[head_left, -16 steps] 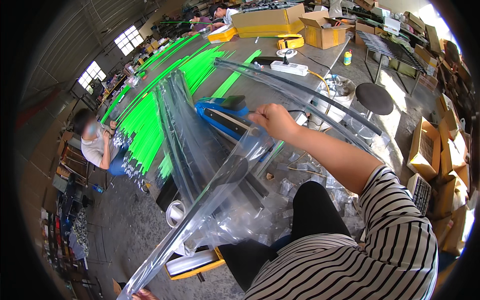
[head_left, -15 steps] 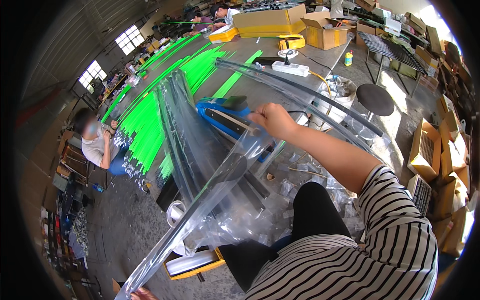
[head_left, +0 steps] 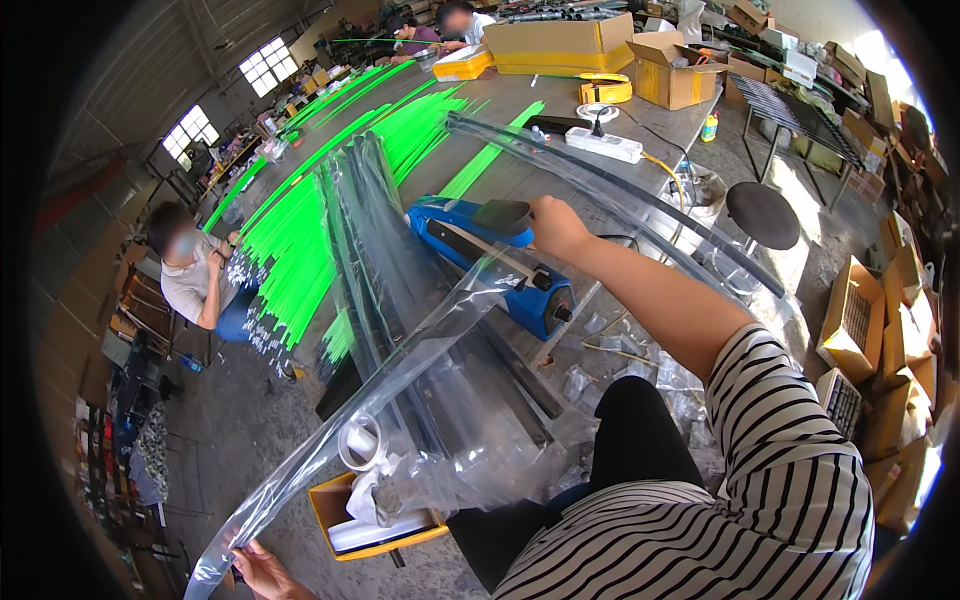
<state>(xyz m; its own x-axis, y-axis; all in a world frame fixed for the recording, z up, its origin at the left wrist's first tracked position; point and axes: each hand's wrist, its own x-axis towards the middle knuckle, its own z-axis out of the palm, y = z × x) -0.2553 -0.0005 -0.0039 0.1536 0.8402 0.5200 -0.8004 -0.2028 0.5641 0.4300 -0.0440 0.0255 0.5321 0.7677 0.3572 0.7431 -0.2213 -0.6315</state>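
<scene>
Head view: the left hand (head_left: 258, 572), beyond the near edge of the table (head_left: 520, 178), pinches one end of a clear plastic sleeve (head_left: 262, 505). The sleeve slants up to a blue device (head_left: 465, 245) at that near edge. The right hand (head_left: 556, 228), fingers curled, is at the device's dark pad (head_left: 503, 217); I cannot tell whether it grips anything. Green strips (head_left: 300, 250) overhang the left edge.

A grey table (head_left: 510, 92) carries a spread of green strips (head_left: 300, 250), long clear plastic bags (head_left: 365, 225), a blue sealer (head_left: 470, 237), a white power strip (head_left: 606, 146), and a long carton (head_left: 562, 50) beside an open box (head_left: 672, 82)
</scene>
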